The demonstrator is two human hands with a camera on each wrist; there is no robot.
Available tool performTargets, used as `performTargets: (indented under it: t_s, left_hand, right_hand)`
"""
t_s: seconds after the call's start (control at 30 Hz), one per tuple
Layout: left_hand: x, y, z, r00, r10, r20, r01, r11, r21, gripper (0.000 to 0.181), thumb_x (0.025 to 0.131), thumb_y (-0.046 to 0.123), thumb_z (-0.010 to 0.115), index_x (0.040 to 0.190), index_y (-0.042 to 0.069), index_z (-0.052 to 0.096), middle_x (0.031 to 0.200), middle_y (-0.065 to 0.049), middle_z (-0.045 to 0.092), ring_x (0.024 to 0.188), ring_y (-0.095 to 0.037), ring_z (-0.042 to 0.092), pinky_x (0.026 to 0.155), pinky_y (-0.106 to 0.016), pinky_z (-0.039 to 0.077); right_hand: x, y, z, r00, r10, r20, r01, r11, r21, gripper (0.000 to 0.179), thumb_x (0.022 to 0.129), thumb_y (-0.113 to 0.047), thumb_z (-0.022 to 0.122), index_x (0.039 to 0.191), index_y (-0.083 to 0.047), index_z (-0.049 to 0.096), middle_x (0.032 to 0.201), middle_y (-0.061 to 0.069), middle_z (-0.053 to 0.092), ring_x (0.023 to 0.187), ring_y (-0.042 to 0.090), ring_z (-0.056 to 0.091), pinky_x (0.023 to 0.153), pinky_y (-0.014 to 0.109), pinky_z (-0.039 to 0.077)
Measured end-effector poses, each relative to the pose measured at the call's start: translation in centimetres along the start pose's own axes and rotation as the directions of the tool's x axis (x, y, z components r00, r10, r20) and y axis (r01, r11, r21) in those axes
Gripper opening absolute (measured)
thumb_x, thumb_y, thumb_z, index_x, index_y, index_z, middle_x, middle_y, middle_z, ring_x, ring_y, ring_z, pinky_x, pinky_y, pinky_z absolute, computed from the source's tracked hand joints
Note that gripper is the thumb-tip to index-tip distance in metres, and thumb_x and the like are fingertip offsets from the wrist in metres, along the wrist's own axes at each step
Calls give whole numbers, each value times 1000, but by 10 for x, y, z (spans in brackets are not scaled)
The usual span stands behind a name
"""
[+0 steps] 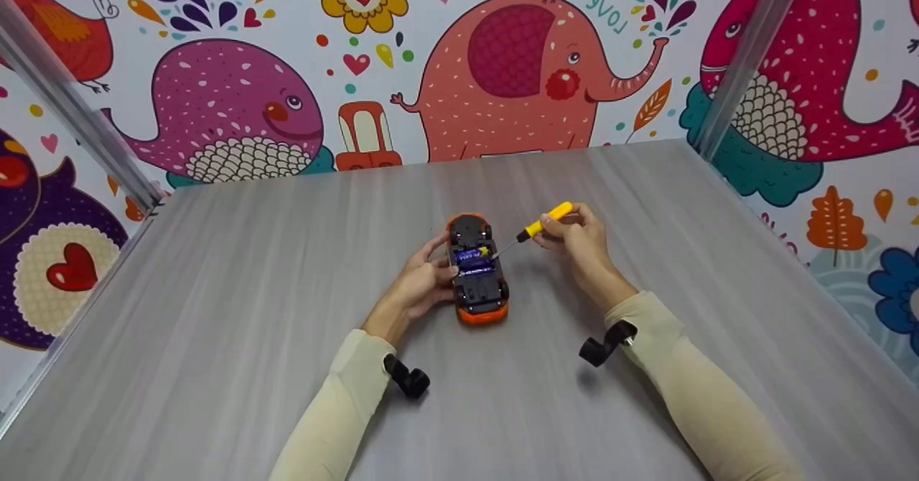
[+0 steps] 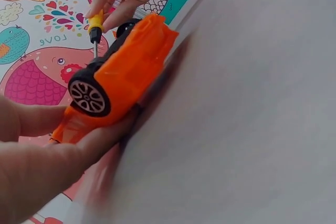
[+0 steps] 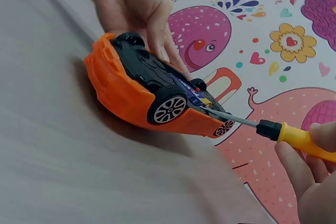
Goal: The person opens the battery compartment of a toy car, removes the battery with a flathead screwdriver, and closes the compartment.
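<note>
An orange toy car [image 1: 482, 317] is held upside down, its black underside facing up. Blue batteries [image 1: 474, 257] show in the open compartment in its middle, with a small yellow part at one end. My left hand [image 1: 420, 280] grips the car by its left side; in the left wrist view the thumb and fingers [image 2: 107, 137] wrap its orange body. My right hand [image 1: 580, 240] holds a screwdriver [image 1: 546, 221] by its yellow handle. The screwdriver's metal shaft [image 3: 236, 118] slants down to the battery compartment, its tip right at the edge by the batteries.
The grey wood-grain table [image 1: 237, 309] spreads around both hands. Behind it stands a wall [image 1: 388, 64] printed with cartoon animals, with metal posts [image 1: 754, 57] at the corners. A black curled bracket [image 1: 408, 377] sits on the left wrist, another [image 1: 607, 344] on the right.
</note>
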State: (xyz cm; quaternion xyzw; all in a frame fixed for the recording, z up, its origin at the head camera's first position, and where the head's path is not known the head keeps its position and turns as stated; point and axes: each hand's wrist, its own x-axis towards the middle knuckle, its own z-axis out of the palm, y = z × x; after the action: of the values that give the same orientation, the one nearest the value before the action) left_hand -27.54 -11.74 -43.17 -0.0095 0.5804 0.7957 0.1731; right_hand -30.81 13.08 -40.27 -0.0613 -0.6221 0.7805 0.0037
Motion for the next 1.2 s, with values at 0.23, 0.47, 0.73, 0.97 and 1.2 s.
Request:
performTargets:
  t_s: [0.23,0.47,0.73,0.97,1.2]
  left_hand:
    - [1,0,2,1000,-11,5,11,1000,-15,76,93,-14,41,160,18,21,149,-27,42,113,-32,59,103,-61,46]
    - [2,1,1,1000,-12,-6,12,1000,-19,75,94,-12,41,159,18,23,147,-26,45,114,-32,58,103,-62,45]
    - [0,1,0,1000,-15,-7,15,1000,-14,74,93,-13,42,159,17,24,145,-27,47,107,-29,61,90,-50,53]
    - [1,-1,0,1000,-10,-9,10,1000,-11,75,93,-13,43,159,17,24,142,-26,48,105,-28,61,86,-48,53]
    - [0,0,1,1000,-6,-21,6,1000,-9,74,94,-12,43,159,17,24,141,-25,48,107,-28,60,85,-47,53]
  right_hand:
    - [2,-3,-5,998,47,38,-52,988,142,16,97,0,60,104,-7,47,98,7,62,79,13,69,78,28,61]
    - [-9,-22,-1,997,-59,56,62,997,-55,21,94,-7,67,107,-7,52,103,8,54,87,16,71,80,32,61]
    - [-19,-22,9,982,-164,88,179,963,-199,25,90,-7,73,106,-4,53,99,10,54,88,20,72,76,35,62]
    - [-24,-19,14,969,-222,109,241,947,-211,24,87,-3,75,102,-3,55,94,8,56,85,18,71,74,34,62]
    - [-32,-13,21,938,-319,137,346,889,-299,24,88,-4,74,104,-1,56,92,9,59,83,18,69,73,30,62]
